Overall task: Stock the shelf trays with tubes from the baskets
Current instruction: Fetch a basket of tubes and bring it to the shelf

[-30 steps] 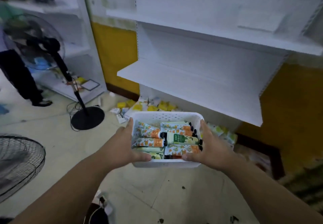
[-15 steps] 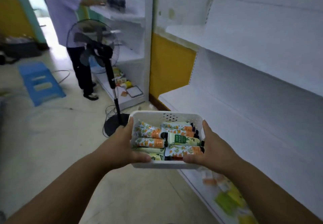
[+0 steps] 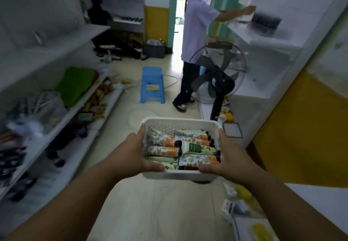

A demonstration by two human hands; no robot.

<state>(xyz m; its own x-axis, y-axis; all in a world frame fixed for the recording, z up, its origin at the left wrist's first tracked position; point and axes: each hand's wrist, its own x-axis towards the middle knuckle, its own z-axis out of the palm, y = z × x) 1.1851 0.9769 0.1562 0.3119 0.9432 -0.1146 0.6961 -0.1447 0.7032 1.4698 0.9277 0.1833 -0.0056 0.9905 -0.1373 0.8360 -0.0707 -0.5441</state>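
A white perforated plastic basket [image 3: 180, 126] is held up in the air over the pale tiled floor [image 3: 169, 208], gripped at both short sides. The left hand [image 3: 131, 153] wraps the basket's left wall, its thumb curled over the near rim while the fingers [image 3: 141, 130] run up along the outside of the wall. The right hand [image 3: 228, 157] mirrors it on the right wall, thumb hooked over the near rim and fingers [image 3: 222, 133] laid along the side.

Between the two sets of fingers, inside the basket, lie the orange-and-cream floral squeeze tubes with black caps [image 3: 163, 151], stacked flat and mostly crosswise. One pale tube with a green label [image 3: 195, 147] rests on top, just left of the right hand's fingers.

Beyond the fingers, well apart from the basket, a blue plastic step stool [image 3: 152, 84] stands on the floor. A black pedestal fan [image 3: 216, 79] stands ahead and to the right of the right hand, and a person in a lilac top and dark trousers [image 3: 195, 33] just behind it reaches toward a white shelf unit [image 3: 267, 39]. Far left of the left hand, white metal shelves [image 3: 62, 52] carry blurred goods, among them a green folded item [image 3: 75, 84].
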